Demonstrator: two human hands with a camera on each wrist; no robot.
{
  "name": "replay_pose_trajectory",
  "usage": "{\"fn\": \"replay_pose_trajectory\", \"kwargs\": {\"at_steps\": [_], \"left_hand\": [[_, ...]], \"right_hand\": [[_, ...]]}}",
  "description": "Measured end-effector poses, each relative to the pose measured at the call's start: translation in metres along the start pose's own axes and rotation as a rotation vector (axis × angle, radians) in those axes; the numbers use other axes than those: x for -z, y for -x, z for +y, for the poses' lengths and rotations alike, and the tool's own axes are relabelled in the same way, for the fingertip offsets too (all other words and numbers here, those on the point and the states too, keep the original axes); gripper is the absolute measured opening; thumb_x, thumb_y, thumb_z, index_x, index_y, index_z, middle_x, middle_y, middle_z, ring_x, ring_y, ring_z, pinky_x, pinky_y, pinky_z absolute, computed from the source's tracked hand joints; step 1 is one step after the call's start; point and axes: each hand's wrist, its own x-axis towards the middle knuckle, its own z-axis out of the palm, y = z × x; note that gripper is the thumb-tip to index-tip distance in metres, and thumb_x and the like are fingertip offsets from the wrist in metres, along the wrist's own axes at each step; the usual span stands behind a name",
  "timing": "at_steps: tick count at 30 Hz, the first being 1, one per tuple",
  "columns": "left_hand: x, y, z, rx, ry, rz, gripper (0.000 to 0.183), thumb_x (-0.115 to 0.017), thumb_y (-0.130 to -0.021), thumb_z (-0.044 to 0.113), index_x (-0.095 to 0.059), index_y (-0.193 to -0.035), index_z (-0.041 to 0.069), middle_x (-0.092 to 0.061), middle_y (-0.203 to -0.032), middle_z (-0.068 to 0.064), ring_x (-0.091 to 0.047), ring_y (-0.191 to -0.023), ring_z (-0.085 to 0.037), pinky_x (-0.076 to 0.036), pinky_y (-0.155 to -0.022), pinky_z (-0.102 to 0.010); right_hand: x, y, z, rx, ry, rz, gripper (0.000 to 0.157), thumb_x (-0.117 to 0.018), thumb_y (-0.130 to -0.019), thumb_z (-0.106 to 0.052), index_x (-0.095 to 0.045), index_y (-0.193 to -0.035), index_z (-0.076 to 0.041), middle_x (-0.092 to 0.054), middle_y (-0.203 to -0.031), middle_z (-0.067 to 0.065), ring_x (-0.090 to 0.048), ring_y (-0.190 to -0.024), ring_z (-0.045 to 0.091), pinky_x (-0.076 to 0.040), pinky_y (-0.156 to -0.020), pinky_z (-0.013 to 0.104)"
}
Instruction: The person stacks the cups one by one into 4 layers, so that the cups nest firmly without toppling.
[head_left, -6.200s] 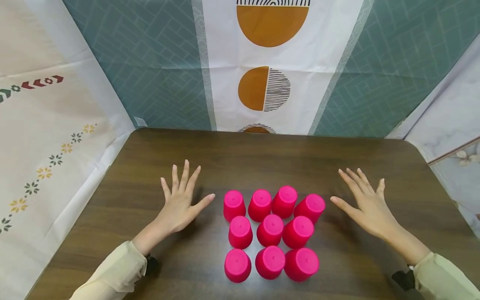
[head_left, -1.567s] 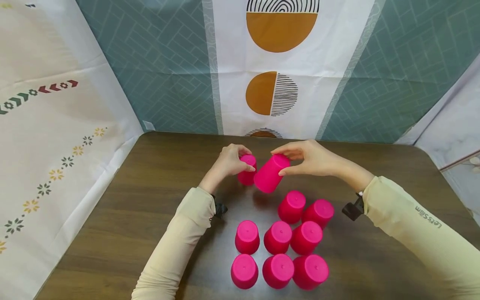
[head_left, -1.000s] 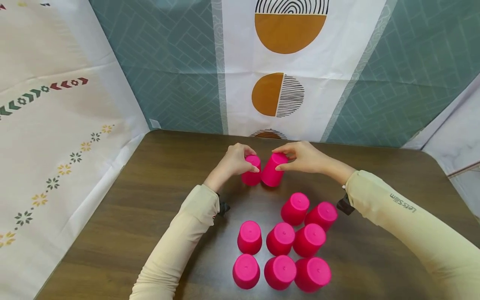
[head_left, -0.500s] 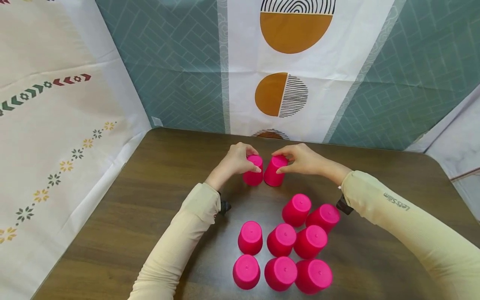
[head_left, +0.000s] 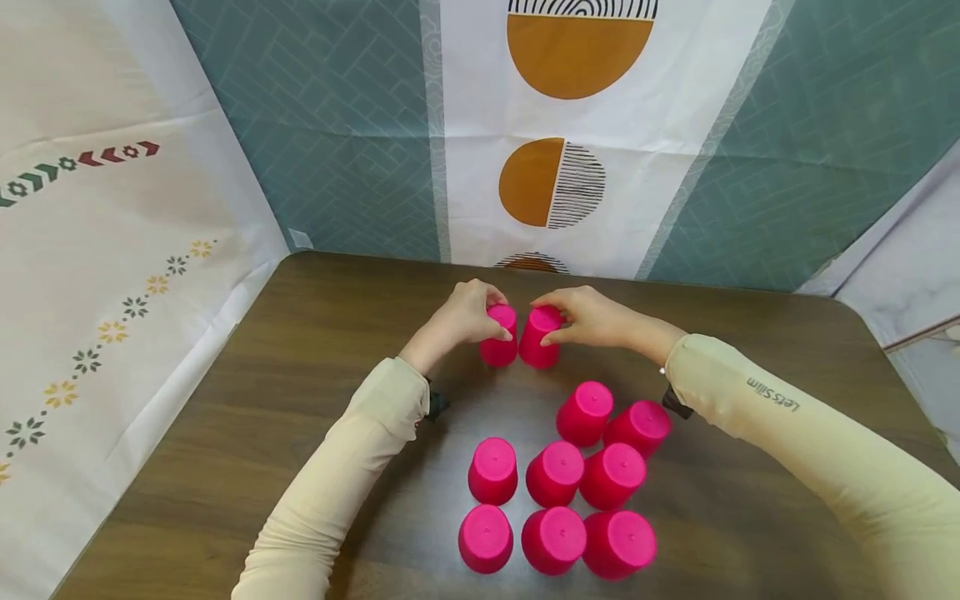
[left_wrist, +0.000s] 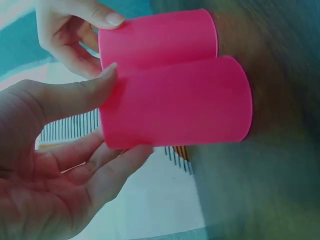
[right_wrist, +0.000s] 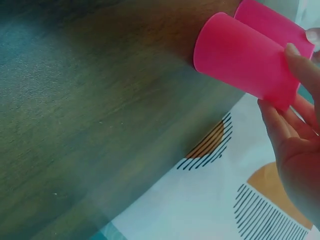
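Toward the back of the table, my left hand (head_left: 467, 315) grips a pink cup (head_left: 498, 346) near its closed end, which faces up. Beside it my right hand (head_left: 588, 317) pinches a second pink cup (head_left: 538, 346), also upside down, between thumb and fingers. Both cups stand on the tabletop. In the left wrist view the left hand's cup (left_wrist: 175, 107) overlaps the other cup (left_wrist: 160, 40), so any gap between them is hard to judge. The right wrist view shows the right hand's thumb and fingers about the base of its cup (right_wrist: 242, 57).
Several more upside-down pink cups (head_left: 555, 472) stand in loose rows nearer the front of the brown wooden table (head_left: 247, 417). A patterned cloth (head_left: 480, 125) hangs behind the table's back edge, with a pale cloth (head_left: 112, 292) at the left.
Both hands went from lying spread beside the cups to gripping two cups from the back row, now at the back. The right hand's cup came down from a tilted, raised position beside the left one.
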Motion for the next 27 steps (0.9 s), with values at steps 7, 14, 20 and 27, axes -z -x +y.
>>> {"fn": "replay_pose_trajectory", "kwargs": {"at_steps": [7, 14, 20, 27], "left_hand": [[0.004, -0.002, 0.003, -0.036, -0.091, -0.062, 0.047, -0.082, -0.068, 0.018, -0.062, -0.106, 0.001, -0.063, -0.1, -0.012, -0.059, -0.09, -0.024, -0.055, -0.07, -0.03], [-0.002, 0.0, -0.002, -0.068, -0.074, -0.082, 0.053, -0.078, -0.072, 0.017, -0.053, -0.116, 0.002, -0.06, -0.108, -0.013, -0.059, -0.094, -0.025, -0.054, -0.075, -0.031], [-0.011, 0.002, -0.007, -0.067, -0.046, -0.072, 0.067, -0.077, -0.073, 0.021, -0.043, -0.13, 0.007, -0.057, -0.113, -0.013, -0.056, -0.101, -0.026, -0.053, -0.077, -0.034], [-0.008, 0.016, 0.013, -0.152, -0.019, 0.085, 0.069, -0.076, -0.074, 0.028, -0.045, -0.134, 0.011, -0.044, -0.135, -0.013, -0.04, -0.124, -0.031, -0.04, -0.098, -0.047]], "right_hand": [[-0.002, -0.001, -0.003, 0.008, 0.069, -0.02, 0.056, -0.08, -0.074, -0.018, -0.058, -0.12, 0.003, -0.064, -0.11, 0.012, -0.062, -0.087, 0.02, -0.054, -0.074, 0.029], [0.003, -0.001, -0.008, -0.048, 0.107, -0.138, 0.064, -0.075, -0.079, -0.023, -0.048, -0.132, 0.0, -0.058, -0.123, 0.015, -0.058, -0.104, 0.026, -0.05, -0.086, 0.037], [0.007, 0.003, -0.01, -0.095, 0.09, -0.189, 0.074, -0.071, -0.082, -0.026, -0.035, -0.143, -0.006, -0.044, -0.14, 0.014, -0.042, -0.127, 0.031, -0.039, -0.101, 0.046], [0.017, 0.022, -0.013, -0.074, 0.113, -0.136, 0.071, -0.069, -0.084, -0.027, -0.035, -0.143, -0.006, -0.042, -0.141, 0.012, -0.04, -0.129, 0.03, -0.037, -0.102, 0.048]]}}
